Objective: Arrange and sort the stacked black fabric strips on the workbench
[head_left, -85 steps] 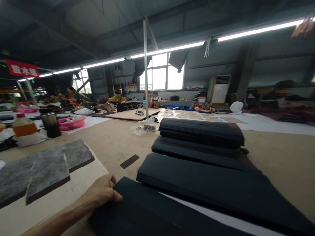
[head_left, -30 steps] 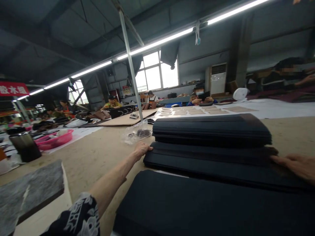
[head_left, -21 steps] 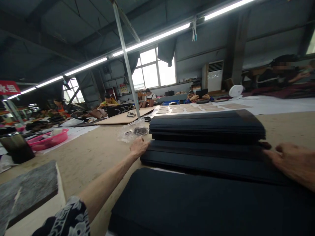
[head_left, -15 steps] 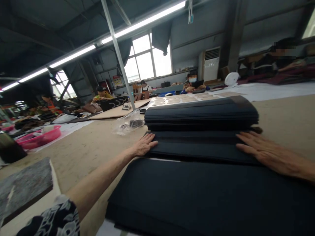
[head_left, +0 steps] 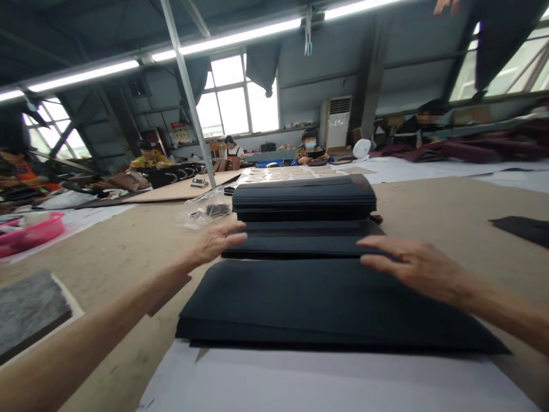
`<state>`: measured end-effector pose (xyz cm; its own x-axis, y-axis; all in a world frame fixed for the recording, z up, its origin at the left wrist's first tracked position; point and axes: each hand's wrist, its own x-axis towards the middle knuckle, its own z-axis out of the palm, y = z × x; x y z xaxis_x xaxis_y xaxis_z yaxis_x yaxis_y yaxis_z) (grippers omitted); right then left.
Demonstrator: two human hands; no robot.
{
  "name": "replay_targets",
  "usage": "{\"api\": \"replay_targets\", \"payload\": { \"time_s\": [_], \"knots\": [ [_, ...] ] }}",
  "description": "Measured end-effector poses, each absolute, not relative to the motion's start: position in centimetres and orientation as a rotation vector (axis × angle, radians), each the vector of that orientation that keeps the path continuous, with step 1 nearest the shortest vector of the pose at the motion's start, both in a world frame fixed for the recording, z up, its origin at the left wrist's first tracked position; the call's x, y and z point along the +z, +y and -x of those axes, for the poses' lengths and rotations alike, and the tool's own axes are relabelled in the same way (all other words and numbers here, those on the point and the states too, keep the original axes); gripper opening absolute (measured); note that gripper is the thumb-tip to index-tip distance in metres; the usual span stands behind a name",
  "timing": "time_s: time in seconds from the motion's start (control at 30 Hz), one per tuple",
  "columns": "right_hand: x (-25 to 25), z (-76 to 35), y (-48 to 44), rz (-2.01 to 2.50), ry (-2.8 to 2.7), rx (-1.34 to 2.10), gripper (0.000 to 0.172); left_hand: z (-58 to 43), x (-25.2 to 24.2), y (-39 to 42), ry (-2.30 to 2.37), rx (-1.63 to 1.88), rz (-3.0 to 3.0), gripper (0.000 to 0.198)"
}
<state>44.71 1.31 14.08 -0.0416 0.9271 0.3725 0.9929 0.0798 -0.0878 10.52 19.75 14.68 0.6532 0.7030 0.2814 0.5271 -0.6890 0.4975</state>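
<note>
Three stacks of dark blue-black sheets, fabric or thin leather by their look, lie one behind another in front of me. The near stack [head_left: 317, 303] is wide and flat, with slightly uneven edges. Behind it is a low middle stack [head_left: 295, 245], and a thicker folded stack [head_left: 300, 197] stands at the back. My left hand [head_left: 218, 240] is at the left end of the middle stack, fingers stretched out. At the other end my right hand [head_left: 416, 263] hovers with fingers apart, over the near stack's far right part. Neither hand grips anything; whether the fingertips touch is unclear.
White paper [head_left: 334, 377] lies under the near stack on the tan table [head_left: 433, 212]. Leftward are a clear plastic bag [head_left: 206, 207], a pink basin [head_left: 38, 233] and a grey slab [head_left: 32, 312]. A dark piece [head_left: 525, 229] lies right. Several people sit beyond; fingers [head_left: 446, 6] show at top.
Both hands have lifted from lying flat on the middle stack's ends. My view has levelled and turned right, with more white paper showing in front. The stacks keep their arrangement.
</note>
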Motion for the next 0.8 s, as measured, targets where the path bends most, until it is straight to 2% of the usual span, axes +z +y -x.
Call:
{"api": "replay_targets", "payload": {
  "time_s": [0.07,0.17,0.37,0.8],
  "knots": [
    [13.2,-41.9,-2.0,1.811,-2.221,-0.215,0.038,-8.9,13.6,15.6,0.850,0.495,-2.553,0.043],
    [11.5,-39.2,-5.0,1.818,-2.334,-0.178,0.049,-6.8,10.4,11.1,0.803,0.392,-2.703,0.047],
    [11.4,-39.5,-5.1,1.890,-2.274,-0.140,0.047,-6.2,7.5,10.5,0.869,0.480,-2.719,0.039],
    [10.2,-38.1,-6.1,1.787,-2.260,-0.579,0.014,-6.9,7.3,10.9,0.515,0.665,-3.104,0.031]
  ]
}}
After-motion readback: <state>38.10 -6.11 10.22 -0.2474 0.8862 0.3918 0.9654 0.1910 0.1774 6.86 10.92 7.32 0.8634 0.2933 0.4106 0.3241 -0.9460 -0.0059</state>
